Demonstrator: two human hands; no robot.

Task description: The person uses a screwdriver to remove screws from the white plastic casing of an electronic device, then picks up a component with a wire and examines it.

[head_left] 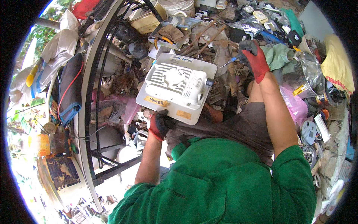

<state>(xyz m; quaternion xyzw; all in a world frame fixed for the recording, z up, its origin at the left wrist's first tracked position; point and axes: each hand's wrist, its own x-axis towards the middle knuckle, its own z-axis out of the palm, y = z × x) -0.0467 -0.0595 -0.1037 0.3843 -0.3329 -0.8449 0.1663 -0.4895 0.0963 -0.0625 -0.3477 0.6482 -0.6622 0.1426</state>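
Observation:
A white flat panel unit [177,84] with rounded corners lies tilted over my lap. Its raised housing has rows of cooling fins, a dark round connector at the right side and strips of tan tape along the panel. My left hand [160,125], in a red and black glove, is closed on the panel's near left edge; part of the fingers is hidden beneath it. Raised to the right of the unit, my right hand [255,59], gloved likewise, grips a thin screwdriver [234,59] with a blue handle. The screwdriver's tip points left and is apart from the panel.
A dark metal frame [86,112] stands upright on the left. Beyond the panel sits a tray [175,33] with orange-handled tools, near a white bucket [178,6]. Scrap and electronics cover the ground. At the right are a green cloth [278,56] and a pink plastic bag [292,104].

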